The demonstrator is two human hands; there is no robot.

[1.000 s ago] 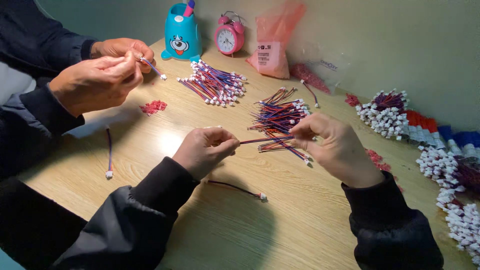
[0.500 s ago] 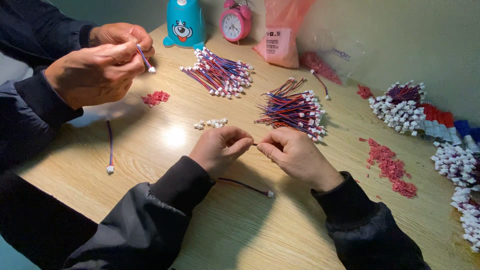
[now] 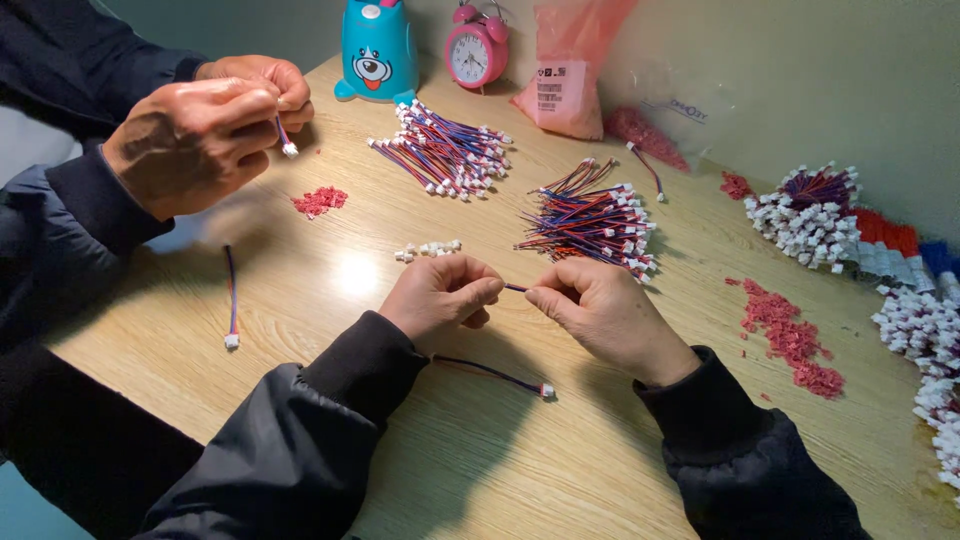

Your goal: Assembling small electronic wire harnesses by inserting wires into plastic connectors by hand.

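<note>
My left hand and my right hand meet over the wooden table, both pinching one short red-blue-black wire that shows only between the fingertips. A few loose white connectors lie just beyond my left hand. A finished wire with a white plug lies on the table under my wrists. A heap of wires with white plugs sits right past my right hand.
A co-worker's hands at the upper left hold another wire. Farther back lie a second wire heap, a teal bear-shaped holder, a pink alarm clock and a pink bag. Red scraps and white-plug bundles fill the right.
My right hand left the wire heap and drew in toward my left hand; both now pinch one wire close together. Loose white connectors came into view beyond my left hand.
</note>
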